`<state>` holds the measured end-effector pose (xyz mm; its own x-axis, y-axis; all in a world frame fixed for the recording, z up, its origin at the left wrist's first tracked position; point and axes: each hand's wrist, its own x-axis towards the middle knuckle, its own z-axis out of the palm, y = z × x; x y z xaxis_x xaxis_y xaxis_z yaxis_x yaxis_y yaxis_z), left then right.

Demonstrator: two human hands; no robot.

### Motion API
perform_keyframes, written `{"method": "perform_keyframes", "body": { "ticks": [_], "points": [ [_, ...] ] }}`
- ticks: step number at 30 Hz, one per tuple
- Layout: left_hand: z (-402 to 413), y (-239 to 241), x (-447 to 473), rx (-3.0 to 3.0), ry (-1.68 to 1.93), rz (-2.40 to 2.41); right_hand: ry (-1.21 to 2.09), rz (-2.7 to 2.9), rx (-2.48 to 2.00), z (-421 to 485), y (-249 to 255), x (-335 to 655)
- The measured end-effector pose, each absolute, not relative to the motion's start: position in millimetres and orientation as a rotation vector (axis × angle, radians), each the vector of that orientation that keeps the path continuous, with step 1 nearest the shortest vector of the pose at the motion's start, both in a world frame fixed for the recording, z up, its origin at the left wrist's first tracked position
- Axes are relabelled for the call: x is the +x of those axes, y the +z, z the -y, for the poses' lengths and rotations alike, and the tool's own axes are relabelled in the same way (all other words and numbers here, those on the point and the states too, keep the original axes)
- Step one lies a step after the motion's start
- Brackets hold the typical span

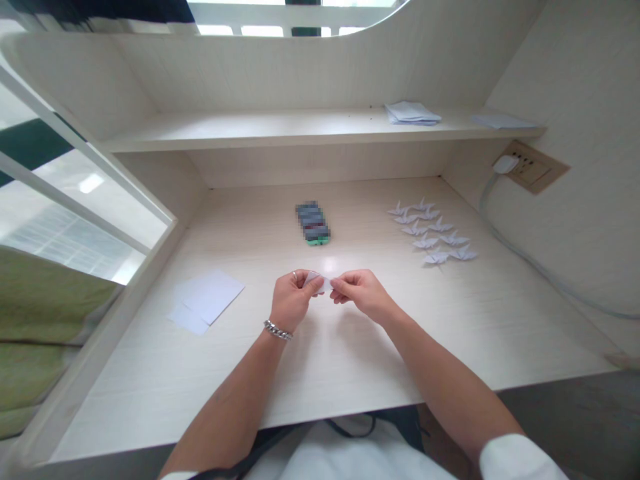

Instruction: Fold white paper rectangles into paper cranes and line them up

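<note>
Both hands meet over the middle of the pale wooden desk (350, 360). My left hand (293, 300), with a ring and a metal bracelet, pinches the left end of a small folded piece of white paper (320, 282). My right hand (359, 292) pinches the paper's right end. The paper is held just above the desk between the fingertips of both hands. Most of the paper is hidden by the fingers.
Several folded white paper cranes (434, 233) lie in rows at the right. Flat white sheets (206, 300) lie at the left. A phone (313, 223) lies behind my hands. On the shelf rest paper stacks (411, 113). A wall socket (527, 168) with a cable is at the right.
</note>
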<state>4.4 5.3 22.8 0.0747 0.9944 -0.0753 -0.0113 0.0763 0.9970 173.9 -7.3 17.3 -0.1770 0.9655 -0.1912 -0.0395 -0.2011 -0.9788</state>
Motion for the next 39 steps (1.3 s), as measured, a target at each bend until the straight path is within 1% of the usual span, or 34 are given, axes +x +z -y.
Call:
{"method": "perform_keyframes", "body": {
  "ticks": [3, 9, 15, 22, 25, 30, 36, 39],
  "points": [
    [-4, 23, 5, 1.172, 1.084, -1.182, 1.400, 1.262, -1.269, 7, 13, 170],
    [-5, 24, 4, 1.145, 1.103, -1.219, 1.509, 1.151, -1.235, 3, 14, 176],
    [-4, 25, 4, 1.133, 1.111, -1.243, 1.312, 1.386, -1.239, 6, 11, 173],
    [-5, 25, 2, 1.138, 1.113, -1.210, 1.616, 1.133, -1.184, 3, 18, 179],
    [-6, 23, 2, 1.175, 1.107, -1.213, 1.554, 1.154, -1.201, 2, 17, 180],
    [-3, 23, 4, 1.193, 1.074, -1.175, 1.386, 1.413, -1.222, 6, 10, 172],
    [-4, 25, 2, 1.210, 1.110, -1.201, 1.459, 1.427, -1.221, 8, 11, 170],
    [-5, 23, 2, 1.176, 1.076, -1.201, 1.430, 1.413, -1.186, 9, 11, 167]
  ]
}}
